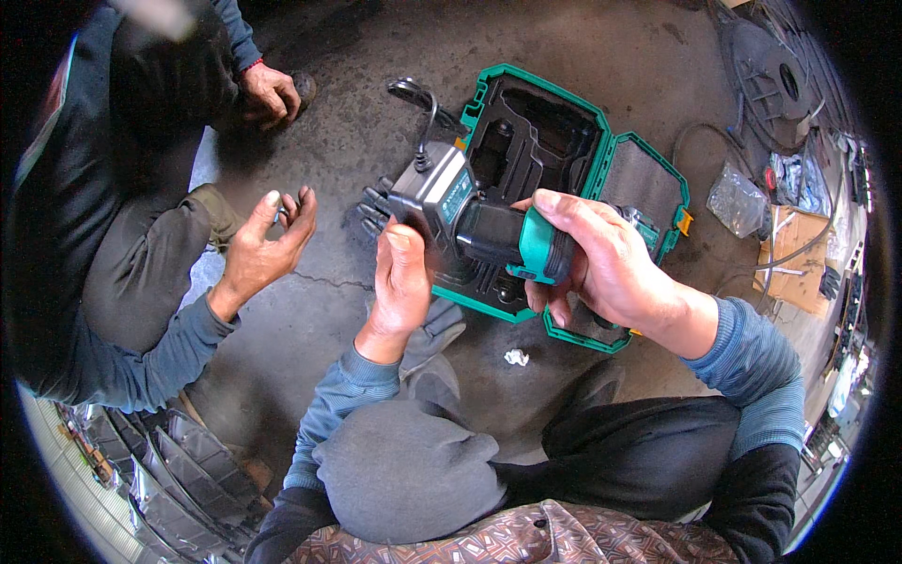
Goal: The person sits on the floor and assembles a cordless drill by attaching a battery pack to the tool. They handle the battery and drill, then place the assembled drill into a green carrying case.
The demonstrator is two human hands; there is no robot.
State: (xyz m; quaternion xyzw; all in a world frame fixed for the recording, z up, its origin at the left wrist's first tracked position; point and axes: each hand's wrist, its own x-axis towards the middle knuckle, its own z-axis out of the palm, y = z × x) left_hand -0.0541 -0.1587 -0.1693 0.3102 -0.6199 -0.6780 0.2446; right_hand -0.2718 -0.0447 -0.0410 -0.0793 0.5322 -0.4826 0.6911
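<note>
My left hand (399, 291) is closed around the side of a black battery charger (425, 195) with a label on its face. A black cable (429, 117) runs from the charger's far end. In my right hand (615, 258) is a black power-tool battery pack (489, 235) with a green end, gripped by thumb and fingers. The battery's far end meets the charger; whether it is fully seated I cannot tell. Beneath both hands lies an open green tool case (559, 91) with a black moulded insert. A green tool, partly hidden by my right hand, rests in its lid.
At left crouches a co-worker, one hand (268, 249) near my left hand, the other (272, 92) farther off. A crumpled white paper (516, 357) lies on the floor. Toward the right are a clear plastic bag (738, 199), cardboard (797, 258), hoses and a black reel (766, 80).
</note>
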